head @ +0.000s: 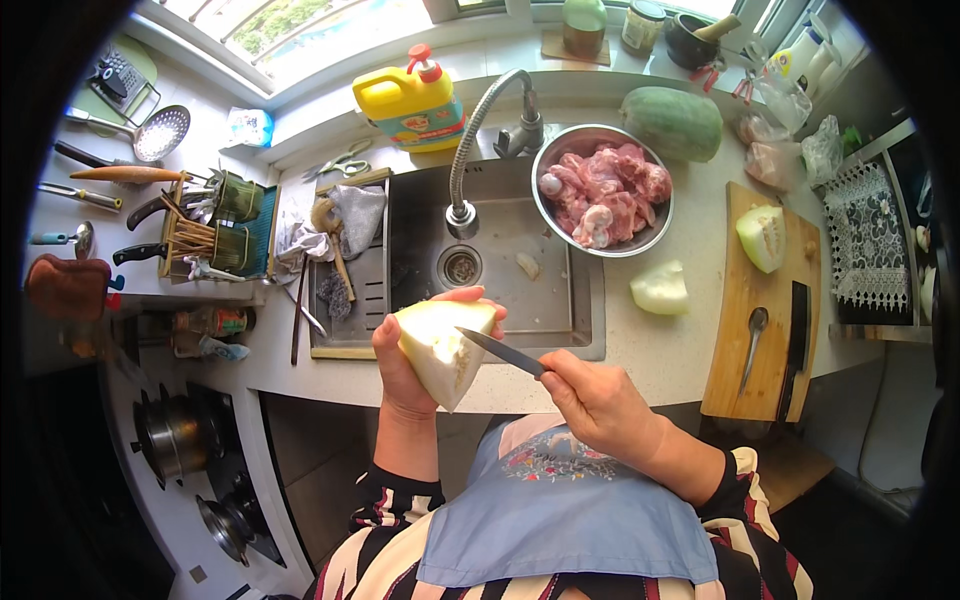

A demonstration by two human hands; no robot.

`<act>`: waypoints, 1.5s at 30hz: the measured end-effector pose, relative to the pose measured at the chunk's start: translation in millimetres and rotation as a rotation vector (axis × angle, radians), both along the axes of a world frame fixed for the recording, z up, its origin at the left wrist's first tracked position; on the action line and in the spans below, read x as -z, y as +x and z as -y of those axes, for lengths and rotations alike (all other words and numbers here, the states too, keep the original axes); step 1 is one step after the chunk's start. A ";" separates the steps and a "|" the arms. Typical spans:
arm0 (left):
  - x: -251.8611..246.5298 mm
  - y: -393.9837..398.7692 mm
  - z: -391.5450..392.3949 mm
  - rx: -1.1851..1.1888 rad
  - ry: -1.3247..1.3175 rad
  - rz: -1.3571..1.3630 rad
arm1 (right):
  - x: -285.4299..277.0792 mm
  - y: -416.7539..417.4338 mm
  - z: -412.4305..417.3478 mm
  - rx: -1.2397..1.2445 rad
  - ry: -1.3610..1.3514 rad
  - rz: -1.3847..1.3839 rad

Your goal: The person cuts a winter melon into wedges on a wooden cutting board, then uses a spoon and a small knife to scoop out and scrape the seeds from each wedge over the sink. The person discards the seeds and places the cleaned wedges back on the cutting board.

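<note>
My left hand (409, 375) holds a chunk of winter melon (442, 352) over the front edge of the sink, its pale flesh and seedy core facing up. My right hand (600, 397) grips a small dark-bladed knife (504, 352), the tip at the melon's core. On the counter right of the sink lies a pale melon piece (660, 288). Another piece with seeds (762, 238) rests on the wooden cutting board (739, 300), along with a metal spoon (756, 337) and a black cleaver (795, 345). A large green winter melon (671, 124) lies near the back wall.
A steel bowl of raw meat (607, 195) stands at the sink's right rim, beside the faucet (525, 127). Behind the steel sink (495, 225) is a yellow detergent jug (412, 105). Cloths and a brush lie left of the basin; a utensil rack (225, 225) with knives stands farther left.
</note>
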State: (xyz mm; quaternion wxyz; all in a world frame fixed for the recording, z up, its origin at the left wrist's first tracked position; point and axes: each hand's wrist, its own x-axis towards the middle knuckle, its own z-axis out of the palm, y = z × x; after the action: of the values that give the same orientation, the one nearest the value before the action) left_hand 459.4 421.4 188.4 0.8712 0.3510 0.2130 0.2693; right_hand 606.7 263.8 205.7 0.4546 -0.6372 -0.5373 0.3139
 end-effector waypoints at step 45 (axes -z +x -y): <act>11.4 11.8 -19.4 0.438 -0.267 -0.269 | -21.5 64.2 -3.5 -0.070 0.027 0.555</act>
State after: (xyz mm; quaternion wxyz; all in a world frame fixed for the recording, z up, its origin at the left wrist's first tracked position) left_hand 471.2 440.8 176.9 0.9109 0.3036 0.2795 -0.0044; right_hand 670.9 267.3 227.1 0.2876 -0.6738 -0.6670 0.1355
